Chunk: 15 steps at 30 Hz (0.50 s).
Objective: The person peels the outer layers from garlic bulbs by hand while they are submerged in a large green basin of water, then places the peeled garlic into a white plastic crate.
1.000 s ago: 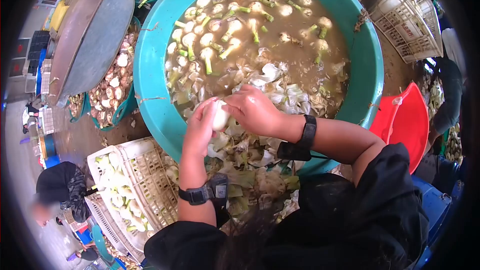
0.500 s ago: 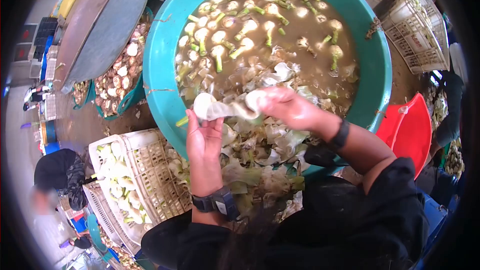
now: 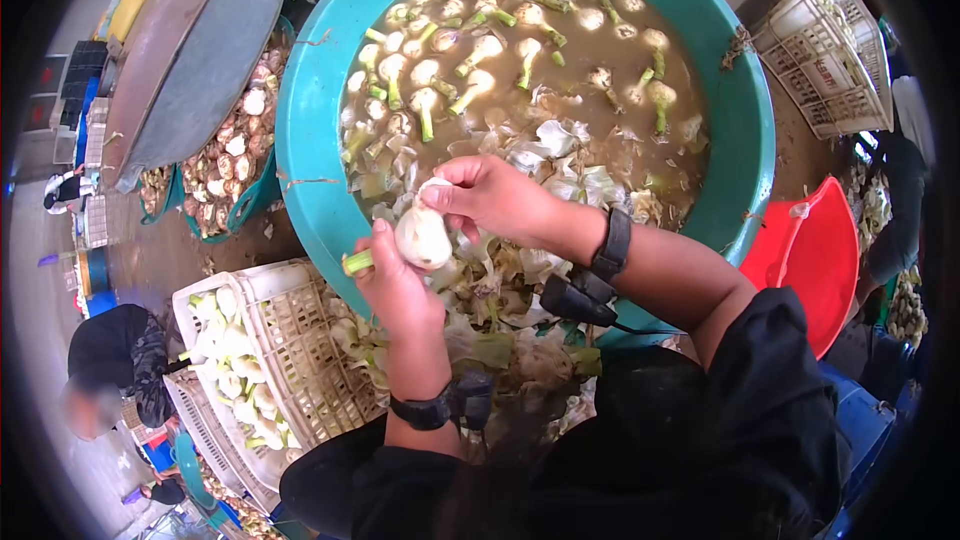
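A white garlic bulb with a short green stem sits in my left hand, fingers closed around its lower side. The stem sticks out to the left past the thumb. At the top of the bulb, my right hand pinches its outer skin between thumb and fingers. Both hands are over the near side of a large teal tub. Several garlic bulbs with stems float in its brown water. Loose wet skins lie thick below and beyond my hands.
A white crate of peeled bulbs stands at left. Dark round objects with a cable sit by the tub's near rim. A red basin and more crates are at right. Another person bends at far left.
My right hand has moved left, back against the bulb; before, it was apart with a strip of thin skin stretched between. The bulb is now tilted more upright.
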Tool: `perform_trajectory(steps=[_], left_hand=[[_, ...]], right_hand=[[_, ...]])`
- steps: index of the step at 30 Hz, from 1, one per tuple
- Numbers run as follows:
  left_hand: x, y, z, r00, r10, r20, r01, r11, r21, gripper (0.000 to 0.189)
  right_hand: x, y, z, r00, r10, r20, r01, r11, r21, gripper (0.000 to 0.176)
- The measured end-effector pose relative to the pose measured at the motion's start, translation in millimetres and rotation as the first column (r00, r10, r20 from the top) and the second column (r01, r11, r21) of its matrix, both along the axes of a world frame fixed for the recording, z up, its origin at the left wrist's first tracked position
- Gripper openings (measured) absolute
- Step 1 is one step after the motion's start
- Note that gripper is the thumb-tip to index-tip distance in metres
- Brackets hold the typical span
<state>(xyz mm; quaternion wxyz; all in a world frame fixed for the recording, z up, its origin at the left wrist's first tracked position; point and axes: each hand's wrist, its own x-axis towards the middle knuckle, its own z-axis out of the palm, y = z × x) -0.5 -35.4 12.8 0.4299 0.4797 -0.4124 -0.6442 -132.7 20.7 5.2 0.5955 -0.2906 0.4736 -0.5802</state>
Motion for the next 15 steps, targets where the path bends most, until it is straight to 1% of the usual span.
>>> perform_trajectory(steps=[1,2,3,4,5,6,7,8,9,10,11,12,13,14,15], left_hand=[[5,-5,-3,1.0,-0.02,0.013,0.017,0.984,0.178,0.015],[7,-9,-2,1.0,-0.016,0.017,0.013,0.985,0.175,0.015],[11,-14,-1,0.995,-0.007,-0.103,0.042,0.938,0.345,0.016],[14,-18,1,0.976,0.026,-0.218,0.088,0.862,0.499,0.019],[15,-21,3,0.967,0.132,-0.22,0.025,0.806,0.592,0.024],[21,-23,1,0.965,0.14,-0.22,0.017,0.807,0.591,0.024],[28,-28,-4,0.972,0.134,-0.193,0.006,0.805,0.594,0.024],[31,-29,-7,0.978,0.124,-0.166,0.0,0.803,0.596,0.025],[30,-26,-6,0.979,0.13,-0.16,-0.019,0.829,0.558,0.023],[30,-24,-6,0.979,0.116,-0.165,-0.003,0.827,0.562,0.023],[31,-22,-6,0.987,0.108,-0.12,-0.032,0.86,0.509,0.023],[31,-20,-6,0.992,0.105,-0.071,-0.062,0.89,0.452,0.023],[26,-16,0,0.987,0.158,-0.038,-0.13,0.906,0.402,0.023],[23,-11,1,0.988,0.153,-0.035,-0.126,0.906,0.403,0.023],[19,-5,1,0.993,0.114,0.001,-0.11,0.954,0.281,0.023]], right_hand=[[0,2,3,0.994,-0.087,0.072,0.092,0.994,-0.064,0.018],[0,4,7,0.974,-0.167,0.152,0.186,0.975,-0.121,0.017],[-5,10,14,0.936,-0.281,0.211,0.326,0.917,-0.229,0.015],[-17,15,20,0.893,-0.356,0.277,0.433,0.848,-0.307,0.015],[-32,19,29,0.847,-0.468,0.251,0.528,0.795,-0.299,0.016],[-41,22,36,0.789,-0.574,0.221,0.615,0.731,-0.296,0.018],[-41,23,34,0.791,-0.571,0.221,0.612,0.732,-0.299,0.018],[-40,25,29,0.858,-0.384,-0.341,0.311,0.917,-0.249,0.022],[-37,28,22,0.629,-0.05,-0.776,0.06,0.998,-0.015,0.027],[-25,30,5,0.322,0.183,-0.929,-0.126,0.981,0.15,0.033],[-9,32,-8,-0.048,0.366,-0.929,-0.236,0.9,0.367,0.039],[1,31,1,0.103,0.123,-0.987,-0.084,0.99,0.115,0.047],[2,24,15,0.255,0.196,-0.947,-0.075,0.98,0.183,0.047],[6,14,15,0.258,0.197,-0.946,-0.07,0.98,0.185,0.047],[10,4,13,0.538,0.137,-0.832,-0.059,0.99,0.125,0.043]])
